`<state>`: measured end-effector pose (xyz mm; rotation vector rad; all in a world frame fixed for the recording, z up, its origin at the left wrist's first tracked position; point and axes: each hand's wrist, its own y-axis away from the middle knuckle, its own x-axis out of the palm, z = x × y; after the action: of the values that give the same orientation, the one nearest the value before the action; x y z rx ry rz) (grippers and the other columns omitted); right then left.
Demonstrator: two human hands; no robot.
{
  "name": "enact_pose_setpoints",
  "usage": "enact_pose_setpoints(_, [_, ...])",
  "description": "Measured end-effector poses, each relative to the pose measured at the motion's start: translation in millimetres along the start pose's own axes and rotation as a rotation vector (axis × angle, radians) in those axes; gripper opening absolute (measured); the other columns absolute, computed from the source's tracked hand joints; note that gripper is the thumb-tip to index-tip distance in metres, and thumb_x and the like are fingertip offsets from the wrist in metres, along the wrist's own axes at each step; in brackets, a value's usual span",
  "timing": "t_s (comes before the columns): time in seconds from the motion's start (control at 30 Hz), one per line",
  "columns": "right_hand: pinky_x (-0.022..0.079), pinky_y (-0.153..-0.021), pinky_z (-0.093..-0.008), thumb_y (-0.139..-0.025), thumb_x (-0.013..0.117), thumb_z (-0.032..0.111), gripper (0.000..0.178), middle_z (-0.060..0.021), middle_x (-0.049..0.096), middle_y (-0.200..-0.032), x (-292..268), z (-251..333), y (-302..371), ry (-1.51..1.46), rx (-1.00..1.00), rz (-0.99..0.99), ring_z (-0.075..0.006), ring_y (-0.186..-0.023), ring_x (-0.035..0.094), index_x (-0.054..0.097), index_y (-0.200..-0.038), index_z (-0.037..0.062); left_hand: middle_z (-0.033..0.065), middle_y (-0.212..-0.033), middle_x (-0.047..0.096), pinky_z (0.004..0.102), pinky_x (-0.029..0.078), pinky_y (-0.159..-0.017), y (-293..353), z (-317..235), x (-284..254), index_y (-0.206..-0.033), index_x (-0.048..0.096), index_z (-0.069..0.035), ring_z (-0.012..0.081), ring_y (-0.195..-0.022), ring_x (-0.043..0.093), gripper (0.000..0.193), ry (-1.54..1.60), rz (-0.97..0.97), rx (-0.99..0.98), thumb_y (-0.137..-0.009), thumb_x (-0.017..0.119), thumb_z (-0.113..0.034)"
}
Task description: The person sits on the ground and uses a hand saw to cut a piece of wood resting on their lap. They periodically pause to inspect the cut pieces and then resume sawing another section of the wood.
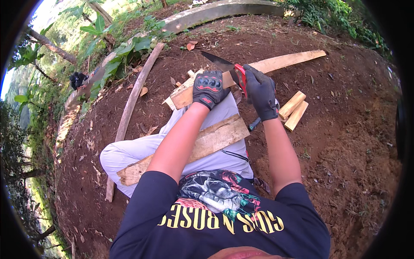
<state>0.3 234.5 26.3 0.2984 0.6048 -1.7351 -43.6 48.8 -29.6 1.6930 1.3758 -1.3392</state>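
My left hand (210, 88), in a black glove with red trim, presses down on a long wooden plank (288, 61) with its fingers wrapped over it. The plank runs from above my lap to the far right. In my right hand (261, 93), also gloved, is the red handle of a handsaw (217, 61). Its dark blade crosses the plank just right of my left hand and points to the far left. A second board (217, 137) lies slantwise across my lap, touched by neither hand.
Two short wood blocks (295, 112) lie on the soil at the right. Beside my right wrist a dark tool handle (254, 124) shows in part. A long narrow plank (137, 97) lies at the left. Smaller wood pieces (169, 102) rest under the held plank. A concrete edging (215, 13) curves behind.
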Motion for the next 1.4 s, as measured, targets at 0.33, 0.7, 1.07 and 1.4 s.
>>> enact_pose_setpoints(0.33, [0.056, -0.076, -0.0297, -0.111, 0.058, 0.012, 0.040, -0.0110, 0.080, -0.121, -128.0, 39.5, 144.9, -0.083, 0.219, 0.047, -0.0124, -0.088, 0.070, 0.070, -0.145, -0.0024, 0.0177, -0.102, 0.081, 0.0495, 0.062, -0.087, -0.3, 8.2, -6.7, -0.113, 0.078, -0.009, 0.0363, -0.096, 0.079, 0.061, 0.017, 0.068, -0.082, -0.084, 0.079, -0.063])
enact_pose_setpoints(0.7, [0.059, -0.101, -0.0374, -0.110, 0.061, 0.017, 0.040, -0.0179, 0.079, -0.135, -29.6, -19.2, 61.4, 0.012, -0.068, -0.003, -0.0243, -0.114, 0.078, 0.071, -0.145, -0.0006, 0.0164, -0.098, 0.080, 0.0481, 0.063, -0.080, 6.8, 0.2, -1.2, -0.108, 0.077, -0.006, 0.0342, -0.088, 0.079, 0.055, -0.007, -0.040, -0.023, -0.086, 0.080, -0.056])
enact_pose_setpoints(1.07, [0.060, -0.097, -0.0384, -0.112, 0.060, 0.018, 0.041, -0.0144, 0.082, -0.124, -13.3, -4.9, 51.6, -0.215, 0.337, 0.065, -0.0216, -0.109, 0.077, 0.070, -0.148, 0.0019, 0.0158, -0.099, 0.081, 0.0464, 0.063, -0.085, 8.3, 18.2, 6.8, -0.104, 0.081, -0.010, 0.0349, -0.093, 0.079, 0.049, 0.034, -0.028, -0.021, -0.085, 0.077, -0.055])
enact_pose_setpoints(1.4, [0.058, -0.096, -0.0358, -0.111, 0.053, 0.012, 0.043, -0.0158, 0.078, -0.133, -178.2, 61.5, 192.5, 0.048, 0.213, 0.068, -0.0179, -0.107, 0.074, 0.068, -0.147, -0.0047, 0.0179, -0.100, 0.080, 0.0479, 0.063, -0.085, 8.8, 4.7, 0.5, -0.116, 0.077, -0.008, 0.0343, -0.092, 0.079, 0.060, 0.038, 0.032, -0.060, -0.086, 0.079, -0.059])
